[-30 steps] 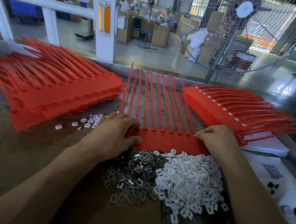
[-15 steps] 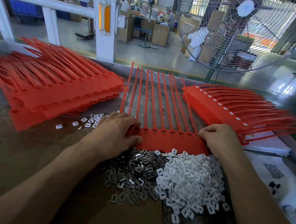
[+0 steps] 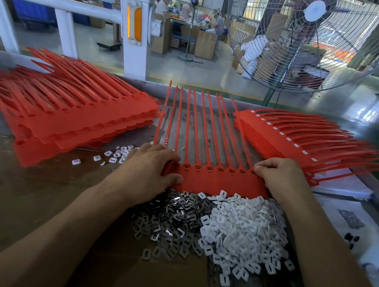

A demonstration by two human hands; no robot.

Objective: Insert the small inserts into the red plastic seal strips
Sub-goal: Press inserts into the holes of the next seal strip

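Red seal strip sheet [image 3: 219,181] flat on bench, tails pointing far. Left hand [image 3: 150,172] pinches left end, right hand [image 3: 280,178] curled, pressing right end. White inserts [image 3: 245,225] just near, closer to right hand.

Factory floor, big pedestal fan [image 3: 312,37], stacked cartons [image 3: 205,43], workers at benches [image 3: 218,24]

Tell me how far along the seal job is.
Done, apparently: the right stack shows white inserts along its heads. In hand: the left hand and right hand rest on either end of one strip sheet; its sockets look unfilled. Left: the bigger left stack shows no inserts, and large piles of metal inserts and white inserts remain.
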